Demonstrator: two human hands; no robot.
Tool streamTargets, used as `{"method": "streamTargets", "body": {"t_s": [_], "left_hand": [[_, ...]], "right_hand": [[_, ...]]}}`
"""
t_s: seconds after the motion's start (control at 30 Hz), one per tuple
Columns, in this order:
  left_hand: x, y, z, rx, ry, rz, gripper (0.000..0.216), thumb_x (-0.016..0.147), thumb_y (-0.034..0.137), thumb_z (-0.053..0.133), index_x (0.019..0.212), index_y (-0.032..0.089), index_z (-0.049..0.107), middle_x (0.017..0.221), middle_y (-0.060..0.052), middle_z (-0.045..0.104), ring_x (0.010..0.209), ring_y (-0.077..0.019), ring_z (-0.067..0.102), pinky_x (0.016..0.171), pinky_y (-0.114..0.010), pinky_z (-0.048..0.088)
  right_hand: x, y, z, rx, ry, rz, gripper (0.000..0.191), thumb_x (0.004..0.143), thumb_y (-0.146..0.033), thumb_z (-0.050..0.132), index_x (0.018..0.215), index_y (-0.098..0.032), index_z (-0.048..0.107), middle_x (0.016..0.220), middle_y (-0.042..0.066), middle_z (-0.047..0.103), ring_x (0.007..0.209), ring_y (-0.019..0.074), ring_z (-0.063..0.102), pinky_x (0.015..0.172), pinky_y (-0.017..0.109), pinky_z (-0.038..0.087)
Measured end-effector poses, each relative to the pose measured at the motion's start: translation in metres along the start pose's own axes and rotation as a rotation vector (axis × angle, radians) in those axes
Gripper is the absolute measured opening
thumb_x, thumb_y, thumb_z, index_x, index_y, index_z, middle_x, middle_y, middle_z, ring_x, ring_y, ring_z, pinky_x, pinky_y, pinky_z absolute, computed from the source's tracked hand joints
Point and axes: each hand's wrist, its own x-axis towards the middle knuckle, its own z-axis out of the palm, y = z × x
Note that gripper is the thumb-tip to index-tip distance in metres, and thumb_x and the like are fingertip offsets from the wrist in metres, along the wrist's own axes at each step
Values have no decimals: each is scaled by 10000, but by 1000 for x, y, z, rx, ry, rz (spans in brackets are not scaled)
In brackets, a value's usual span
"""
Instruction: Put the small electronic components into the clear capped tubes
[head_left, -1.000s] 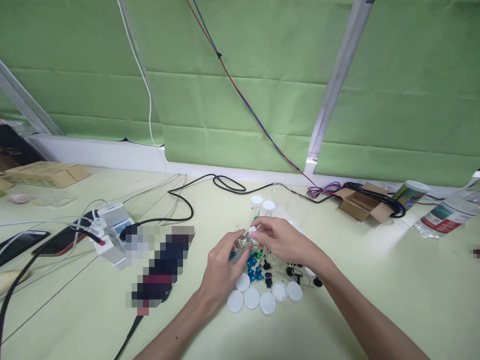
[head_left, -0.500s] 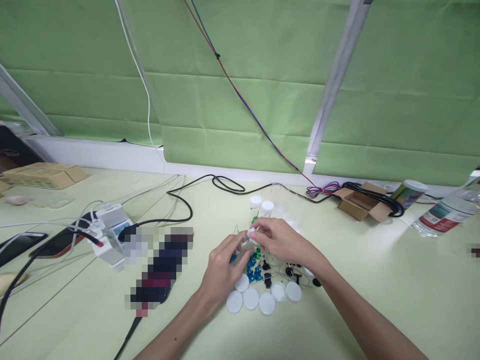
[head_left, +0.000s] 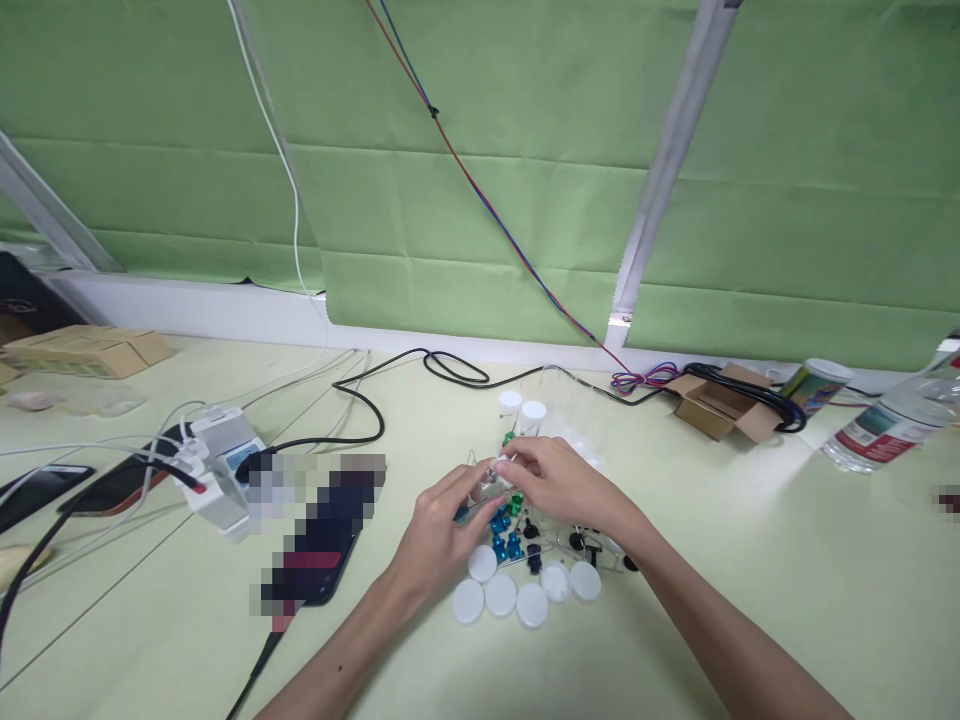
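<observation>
My left hand (head_left: 441, 525) is closed around a small clear bottle (head_left: 489, 486), tilted above the scattered pieces. At the bottle's top end, my right hand (head_left: 564, 478) pinches a white cap (head_left: 502, 467), partly hidden by its fingers. Below the hands lie blue bear-shaped pieces (head_left: 514, 546), a green one (head_left: 517, 502), a dark one (head_left: 534, 559) and several black pieces among thin metal wires. Loose white lids (head_left: 500, 595) lie in a cluster nearest me. Just beyond my hands are two white-capped containers (head_left: 533, 412).
A phone (head_left: 330, 575), partly blurred out, lies to the left by a white power adapter (head_left: 225, 490) with cables. At the back right are an open cardboard box (head_left: 720, 415), a can (head_left: 819, 385) and a water bottle (head_left: 874, 435). A black cable (head_left: 405, 355) runs along the back.
The fingers of both hands have shifted only slightly around the bottle and cap. Everything on the table stays in place, apart from a small shift of the view.
</observation>
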Motion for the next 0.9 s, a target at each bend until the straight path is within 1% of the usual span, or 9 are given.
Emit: {"method": "streamTargets", "body": {"t_s": [0.17,0.4,0.57,0.67,0.9], "left_hand": [[-1,-1,1,1,-1,18,379,888,190,617,1263,209,568,880,-17,627,718,-124,538,687,-245,469],[-1,2,1,9,-12,1,340,899,192,598,1239,205,575,846,-9,600,708,-124,524,670,-243,453],[-3,3,2,-2,-26,-1,291,900,206,593,1191,191,584,827,-11,593,705,-132,529,666,-249,452],[-4,3,3,4,-32,5,269,900,216,593,1166,178,582,803,-11,578,700,-138,529,661,-253,451],[-5,4,4,6,-34,8,221,912,216,575,1130,181,575,793,-9,556,690,-138,512,650,-256,438]], "right_hand": [[0,1,-1,-26,-7,-5,382,958,-465,410,735,-190,555,682,11,591,677,157,533,575,248,371],[1,1,-2,17,-22,28,452,923,-575,433,716,-191,548,651,8,608,644,153,549,552,244,377],[2,4,-3,48,-59,45,496,897,-626,445,704,-185,564,598,7,598,554,136,524,510,241,368],[2,6,-4,68,-83,51,509,883,-643,461,700,-180,572,578,9,601,524,129,516,498,238,366],[1,5,-4,131,-83,69,512,871,-643,489,676,-177,569,547,9,601,500,124,532,493,227,388]]}}
